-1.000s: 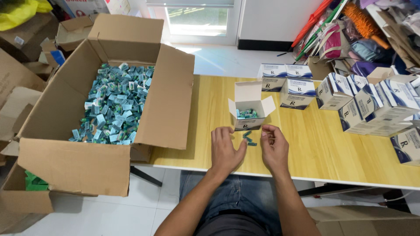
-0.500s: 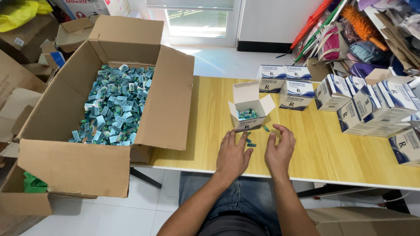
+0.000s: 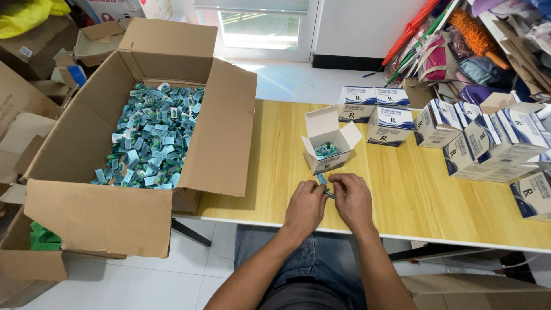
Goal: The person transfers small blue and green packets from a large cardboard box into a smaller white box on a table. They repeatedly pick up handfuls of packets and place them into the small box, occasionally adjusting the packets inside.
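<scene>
We note both hands meeting at the table's near edge, left hand [image 3: 305, 208] and right hand [image 3: 354, 199] pinched shut together on small teal sachets [image 3: 323, 181], with the open small white box [image 3: 329, 144] just beyond, about equally near both.

A yellow wooden table [image 3: 413, 195] carries an open small box [image 3: 328, 144] mid-table and white-blue boxes [image 3: 476, 135] far and right.
</scene>
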